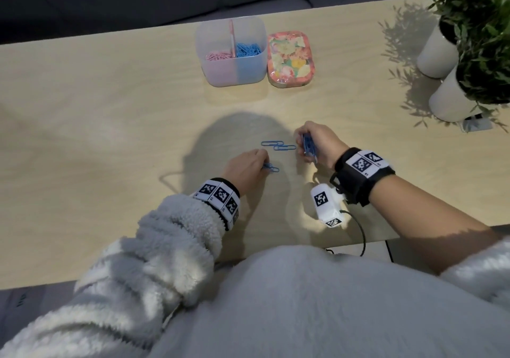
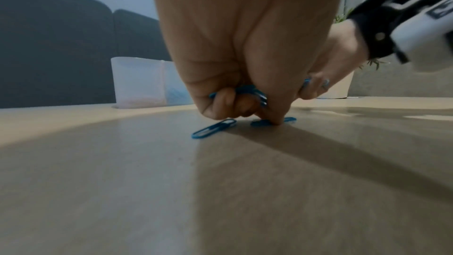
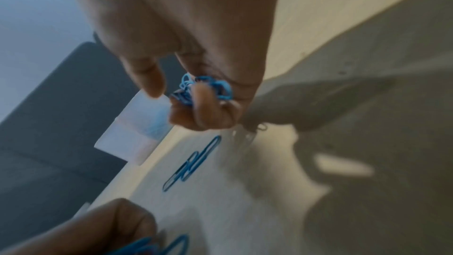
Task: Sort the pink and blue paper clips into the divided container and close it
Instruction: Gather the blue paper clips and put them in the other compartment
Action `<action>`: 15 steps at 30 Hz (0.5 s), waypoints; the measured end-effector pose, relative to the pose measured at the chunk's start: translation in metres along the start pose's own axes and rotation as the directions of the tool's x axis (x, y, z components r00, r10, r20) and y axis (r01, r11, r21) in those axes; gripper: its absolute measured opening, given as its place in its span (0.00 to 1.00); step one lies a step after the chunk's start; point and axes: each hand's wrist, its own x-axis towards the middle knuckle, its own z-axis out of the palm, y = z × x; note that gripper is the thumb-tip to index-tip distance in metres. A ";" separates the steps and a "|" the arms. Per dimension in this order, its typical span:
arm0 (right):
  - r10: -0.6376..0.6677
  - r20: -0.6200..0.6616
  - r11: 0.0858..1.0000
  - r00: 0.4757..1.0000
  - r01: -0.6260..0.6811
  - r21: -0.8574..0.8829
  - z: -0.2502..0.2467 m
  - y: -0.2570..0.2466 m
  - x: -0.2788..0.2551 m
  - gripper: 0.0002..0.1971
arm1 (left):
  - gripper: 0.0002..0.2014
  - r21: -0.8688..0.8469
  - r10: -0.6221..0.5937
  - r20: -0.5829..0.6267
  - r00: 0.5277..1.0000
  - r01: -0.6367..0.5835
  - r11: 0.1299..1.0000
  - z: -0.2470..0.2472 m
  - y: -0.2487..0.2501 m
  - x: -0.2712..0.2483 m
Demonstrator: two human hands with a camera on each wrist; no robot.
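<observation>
Two loose blue paper clips (image 1: 278, 146) lie overlapping on the wooden table (image 1: 110, 137) between my hands, also seen as blue clips (image 3: 193, 162) in the right wrist view. My left hand (image 1: 248, 168) grips a few blue clips (image 2: 247, 92) in curled fingers while a fingertip (image 2: 278, 121) presses another clip (image 2: 272, 121); one more clip (image 2: 213, 128) lies beside it. My right hand (image 1: 314, 144) holds a bunch of blue clips (image 3: 206, 88) in curled fingers. The open divided container (image 1: 231, 54) stands at the back, pink clips (image 1: 218, 56) left, blue clips (image 1: 55, 48) right.
A floral lid (image 1: 290, 58) lies right of the container. Two white plant pots (image 1: 452, 93) stand at the far right. A white tagged box with a cable (image 1: 327, 204) hangs below my right wrist. The table's near edge runs close to my body.
</observation>
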 end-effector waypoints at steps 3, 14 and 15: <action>-0.231 0.061 0.857 0.971 0.233 -0.459 0.007 -0.006 0.009 0.08 | 0.12 0.055 -0.007 0.026 1.000 0.005 0.998 0.002 0.002 0.000; -0.329 0.220 0.251 0.918 0.310 -0.917 0.020 -0.007 0.005 0.06 | 0.10 -0.528 -0.241 -0.097 0.966 0.156 0.835 -0.023 -0.044 -0.029; -0.303 0.223 0.280 0.927 0.310 -0.908 0.019 -0.006 0.005 0.03 | 0.11 -0.580 -0.263 -0.058 0.963 0.182 0.794 -0.025 -0.046 -0.029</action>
